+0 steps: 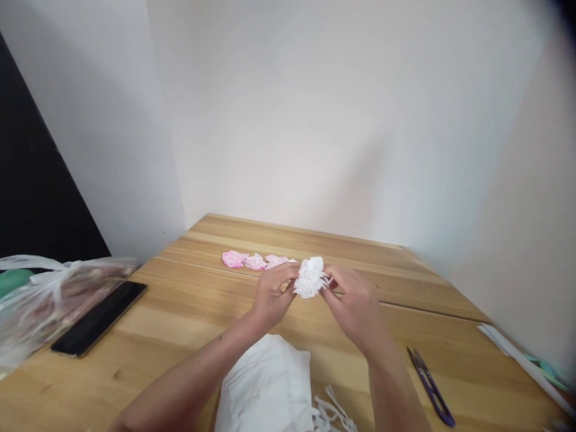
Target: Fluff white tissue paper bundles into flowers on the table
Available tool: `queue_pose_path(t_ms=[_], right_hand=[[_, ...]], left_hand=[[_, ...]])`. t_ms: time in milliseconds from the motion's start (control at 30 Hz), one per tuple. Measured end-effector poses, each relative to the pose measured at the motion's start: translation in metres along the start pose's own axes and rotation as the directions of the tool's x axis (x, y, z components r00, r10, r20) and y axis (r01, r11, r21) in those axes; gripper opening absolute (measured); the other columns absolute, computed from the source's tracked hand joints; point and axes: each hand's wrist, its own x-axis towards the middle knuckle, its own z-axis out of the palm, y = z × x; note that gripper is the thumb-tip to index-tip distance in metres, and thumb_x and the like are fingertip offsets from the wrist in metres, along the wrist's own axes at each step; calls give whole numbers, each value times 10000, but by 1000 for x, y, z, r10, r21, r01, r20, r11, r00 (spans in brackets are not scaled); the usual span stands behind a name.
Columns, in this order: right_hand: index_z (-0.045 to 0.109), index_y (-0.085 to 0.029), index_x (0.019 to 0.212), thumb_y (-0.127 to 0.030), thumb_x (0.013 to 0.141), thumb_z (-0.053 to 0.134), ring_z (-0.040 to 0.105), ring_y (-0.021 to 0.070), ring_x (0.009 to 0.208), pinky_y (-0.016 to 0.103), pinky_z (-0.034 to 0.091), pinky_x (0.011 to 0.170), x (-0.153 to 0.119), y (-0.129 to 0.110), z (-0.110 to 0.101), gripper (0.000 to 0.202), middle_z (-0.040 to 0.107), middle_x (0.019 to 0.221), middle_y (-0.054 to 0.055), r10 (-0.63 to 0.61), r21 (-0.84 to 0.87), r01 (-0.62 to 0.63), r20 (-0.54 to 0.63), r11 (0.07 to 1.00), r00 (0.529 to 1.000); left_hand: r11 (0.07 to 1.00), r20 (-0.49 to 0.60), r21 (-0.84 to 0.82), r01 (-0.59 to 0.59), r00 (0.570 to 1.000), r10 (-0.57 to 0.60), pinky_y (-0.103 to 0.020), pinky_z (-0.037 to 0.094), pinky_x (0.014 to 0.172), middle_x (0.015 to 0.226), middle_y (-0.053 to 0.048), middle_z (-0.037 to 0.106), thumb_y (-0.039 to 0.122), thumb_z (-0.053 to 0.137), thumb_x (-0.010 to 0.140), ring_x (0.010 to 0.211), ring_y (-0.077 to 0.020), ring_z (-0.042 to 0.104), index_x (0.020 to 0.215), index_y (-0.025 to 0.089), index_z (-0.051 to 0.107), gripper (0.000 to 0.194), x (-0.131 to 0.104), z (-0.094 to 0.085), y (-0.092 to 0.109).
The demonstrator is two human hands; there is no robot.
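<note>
A white ruffled flower (310, 278), which looks like thin paper or cloth, is held up over the table between my two hands. My left hand (275, 294) pinches its left side between thumb and fingers. On the other side, the thumb and fingers of my right hand (353, 297) are closed on its edge. Behind the hands lies a row of pink and white ruffled flowers (255, 261), partly covered by my left hand. White folded cloth (270, 387) rests below my forearms, with loose white strips (333, 411) beside it.
Purple-handled thread snips (431, 387) lie to the right on the wooden table (180, 336). A black phone (99, 319) and a tied clear plastic bag (58, 300) are at the left. White strips (517, 354) lie along the right edge, by the wall.
</note>
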Motion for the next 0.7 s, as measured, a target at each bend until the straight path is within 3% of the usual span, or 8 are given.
queue_pose_path(t_ms=[133, 333, 467, 700], right_hand=[[601, -201, 873, -216, 868, 511, 599, 168, 763, 267, 445, 677, 1, 10, -3, 91, 665, 844, 35, 24, 21, -25, 81, 999, 996], [577, -234, 1137, -249, 856, 524, 624, 182, 818, 309, 479, 728, 1, 23, -17, 286, 671, 976, 42, 139, 18, -142, 127, 990, 982], [578, -241, 1129, -250, 848, 529, 629, 161, 776, 304, 488, 736, 0, 23, -25, 286, 671, 991, 28, 162, 67, -165, 55, 984, 985], [611, -236, 1063, -193, 850, 537, 616, 139, 764, 270, 479, 722, 1, 18, -26, 230, 665, 935, 7, 124, 95, -129, 52, 987, 991]], left_hand=[[993, 85, -32, 117, 990, -114, -262, 489, 722, 856, -63, 726, 203, 543, 831, 771, -161, 652, 829, 179, 704, 163, 3, -5, -3], [912, 39, -204, 356, 934, -356, -227, 479, 704, 860, -39, 704, 178, 579, 755, 782, -147, 633, 899, 162, 670, 171, 10, -3, -4], [881, 40, -277, 384, 921, -388, -225, 482, 697, 850, -25, 691, 168, 593, 700, 796, -146, 627, 911, 167, 635, 215, 16, 6, -2], [874, 84, -258, 411, 911, -403, -203, 461, 642, 803, -17, 661, 122, 551, 670, 720, -125, 605, 822, 161, 606, 166, 10, 10, -8]])
